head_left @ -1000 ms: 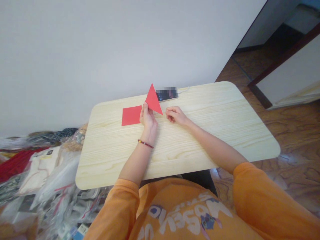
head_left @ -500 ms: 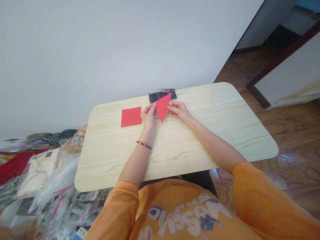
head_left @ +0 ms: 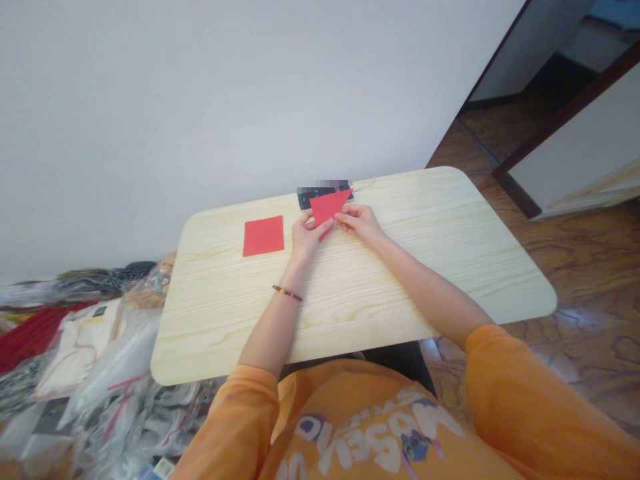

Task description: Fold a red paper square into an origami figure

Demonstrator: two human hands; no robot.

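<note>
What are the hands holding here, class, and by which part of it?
A red paper triangle, held along its lower edge by the left hand and right hand.

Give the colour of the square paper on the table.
The square paper is plain red, clearest in the head view.

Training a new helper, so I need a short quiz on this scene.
1. Which wrist wears the bracelet?
2. True or false: the red square touches the left hand.
3. What lies partly under the red paper held by the left hand and the right hand: a phone, a cup or a book?

Key: 1. left; 2. false; 3. a phone.
</note>
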